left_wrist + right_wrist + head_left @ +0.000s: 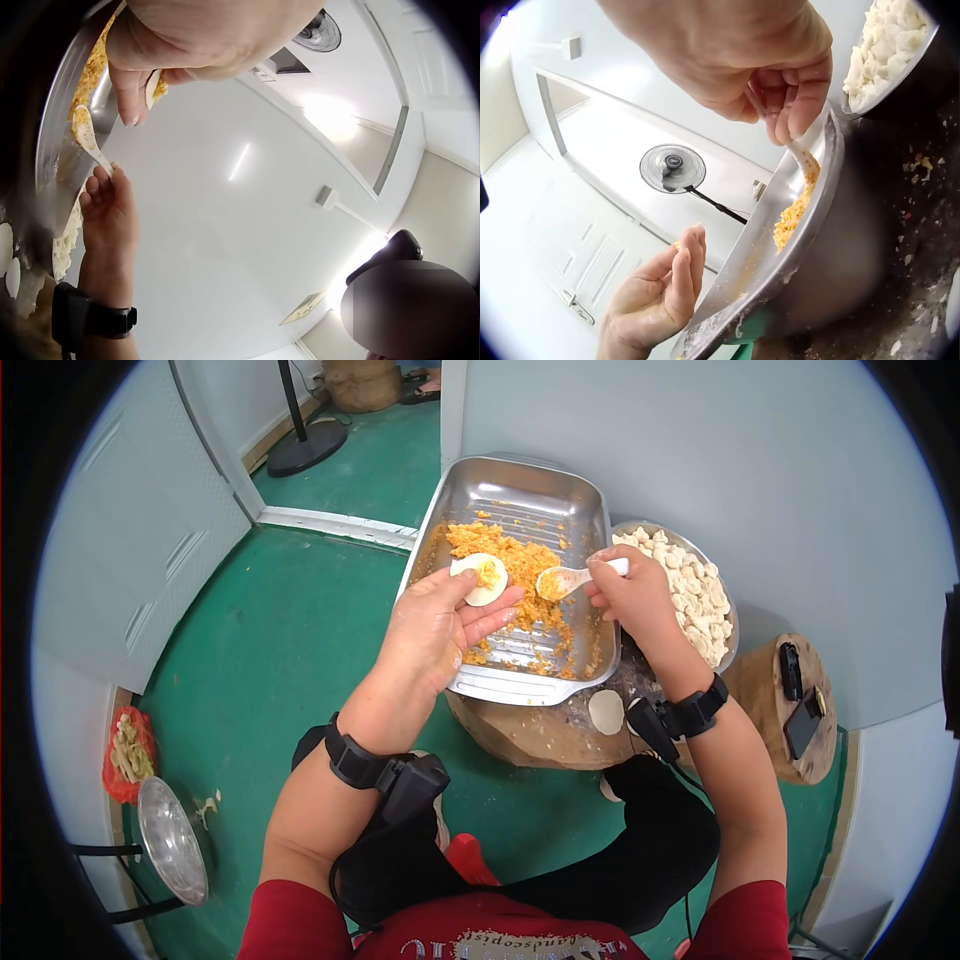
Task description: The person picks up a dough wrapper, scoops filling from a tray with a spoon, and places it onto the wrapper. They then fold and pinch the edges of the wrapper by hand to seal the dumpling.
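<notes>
My left hand [425, 625] holds a round white dumpling wrapper [482, 598] over the metal tray [515, 688], thumb on its upper face and fingers beneath. A small heap of yellow-orange filling [488, 573] sits on the wrapper near the thumb tip. A white spoon [574, 578] is gripped by its handle in my right hand [640, 598]. Its bowl, with orange filling in it, is low over the crumbly filling [520, 560] spread along the tray's middle. In the right wrist view the spoon [802, 156] points down past the tray rim, its handle partly hidden by fingers.
A round metal bowl [735, 628] heaped with folded dumplings [690, 585] stands right of the tray. Under the tray is a wooden stump [530, 738] with a loose wrapper [606, 712] on it. A smaller stump [755, 685] carries a phone [803, 725]. A metal basin [172, 840] stands at left.
</notes>
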Demonstrator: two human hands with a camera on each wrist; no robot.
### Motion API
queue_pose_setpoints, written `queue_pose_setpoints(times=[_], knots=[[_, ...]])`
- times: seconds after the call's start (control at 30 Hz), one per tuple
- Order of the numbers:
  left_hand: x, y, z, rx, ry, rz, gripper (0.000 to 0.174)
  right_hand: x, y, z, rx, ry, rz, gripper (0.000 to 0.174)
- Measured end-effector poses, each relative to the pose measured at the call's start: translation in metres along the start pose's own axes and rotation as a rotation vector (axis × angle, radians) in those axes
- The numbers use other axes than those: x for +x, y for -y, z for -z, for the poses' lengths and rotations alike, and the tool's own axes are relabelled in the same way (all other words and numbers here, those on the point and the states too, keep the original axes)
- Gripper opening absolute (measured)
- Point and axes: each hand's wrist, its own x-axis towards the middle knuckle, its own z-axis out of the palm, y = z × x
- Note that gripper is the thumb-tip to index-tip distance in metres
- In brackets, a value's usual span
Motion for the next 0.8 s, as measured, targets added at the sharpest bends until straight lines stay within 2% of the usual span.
queue_pose_setpoints(times=[0.03, 0.2, 0.27, 0.37, 0.7, 0.8], knots=[[0.000, 0.000, 0.000, 0.003, -0.003, 0.002, 0.034, 0.001, 0.000, -0.003, -0.096, 0.007, 0.032, 0.026], [0.002, 0.002, 0.001, 0.013, -0.007, 0.011, 0.033, 0.007, -0.003, -0.014, -0.106, 0.062, 0.043, 0.026], [0.002, 0.000, 0.001, 0.013, -0.002, 0.007, 0.033, 0.008, 0.000, -0.011, 0.000, 0.054, -0.044, 0.029], [0.001, 0.000, 0.002, 0.013, -0.022, 0.006, 0.032, 0.009, 0.001, -0.003, 0.081, 0.027, -0.070, 0.027], [0.003, 0.003, 0.003, -0.014, 0.021, 0.048, 0.033, -0.001, 0.001, 0.016, 0.020, 0.022, -0.019, 0.029], [0.002, 0.003, 0.001, -0.025, 0.028, 0.074, 0.036, -0.005, 0.006, 0.023, 0.118, 0.019, -0.022, 0.027]])
